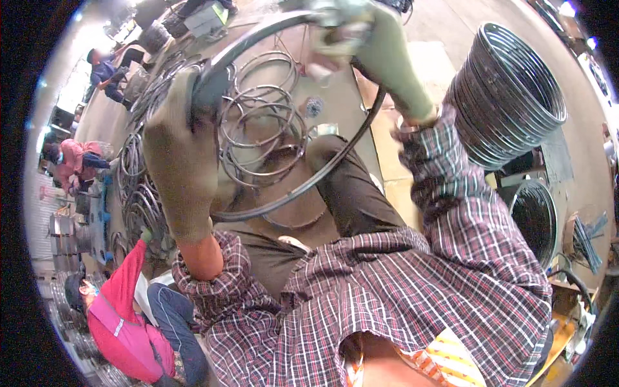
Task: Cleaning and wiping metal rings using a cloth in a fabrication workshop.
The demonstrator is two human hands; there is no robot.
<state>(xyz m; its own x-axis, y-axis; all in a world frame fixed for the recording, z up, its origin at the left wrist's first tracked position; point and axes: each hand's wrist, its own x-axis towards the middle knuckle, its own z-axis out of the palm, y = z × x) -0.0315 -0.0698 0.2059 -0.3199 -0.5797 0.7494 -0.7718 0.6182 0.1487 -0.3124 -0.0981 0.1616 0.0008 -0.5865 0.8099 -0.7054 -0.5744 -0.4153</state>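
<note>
A dark metal hoop [290,205], like a bare wheel rim, is held up in front of me above my knees. My left hand [179,151], in a drab glove, is closed around its left side. My right hand [374,48], in a pale green glove, is at the hoop's upper right with its fingers curled over it. Motion smears those fingers, and I cannot make out whether a small thing is also pinched there. Beyond the hoop, several loose shiny rings [264,122] lie overlapping on the floor.
A tall stack of rims [506,97] stands at my right, with more rims [534,219] nearer. Flattened cardboard [393,145] lies by my right knee. A long heap of rings [132,155] runs along the left. A co-worker in red [122,316] crouches close at left; other people [80,161] are farther off.
</note>
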